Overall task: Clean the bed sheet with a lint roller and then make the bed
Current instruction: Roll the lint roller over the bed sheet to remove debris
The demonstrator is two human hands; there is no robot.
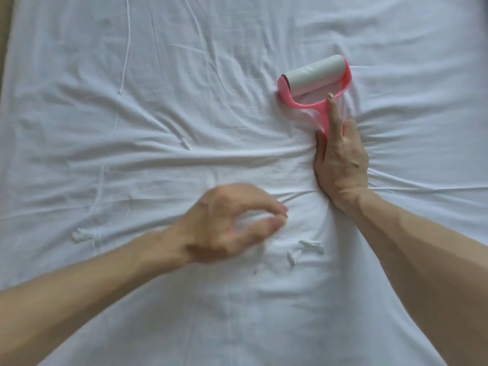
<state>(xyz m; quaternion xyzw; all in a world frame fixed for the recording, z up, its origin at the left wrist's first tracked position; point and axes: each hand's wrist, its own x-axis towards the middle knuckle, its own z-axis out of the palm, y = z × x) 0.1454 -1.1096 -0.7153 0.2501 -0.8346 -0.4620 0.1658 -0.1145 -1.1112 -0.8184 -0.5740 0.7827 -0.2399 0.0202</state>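
Head camera looks straight down, and we see a big white cloth bed sheet (184,75) spread over the bed. It has lots of wrinkles and folds, and it fills almost all of the view.

A pink plastic lint roller (314,75) with a white paper roll lies on the bed sheet, up and to the right of the middle. Its thin pink handle points back down to us. The right hand (340,159) holds that handle. We see its thumb on the left side of the handle, and the other fingers curl round it. One long finger (333,112) lies straight along the top of the handle, with its tip near the pink fork. The cloth bunches into tight folds around this hand.

The left hand (224,225) is lower and nearer the middle, over the bed sheet. It looks blurry. Its fingers (266,206) are curled, and the thumb tip and fingertips almost meet, making a small ring. We cannot tell if they pinch anything.

Small white fluffy bits (311,245) lie on the bed sheet. Two lie just right of the left hand, below its fingertips. One bit (79,235) lies left of the left wrist. One more bit (185,143) lies higher up, left of the middle. A thin white thread (127,48) runs down the cloth at the upper left. A tiny dark speck (254,272) sits below the left hand.
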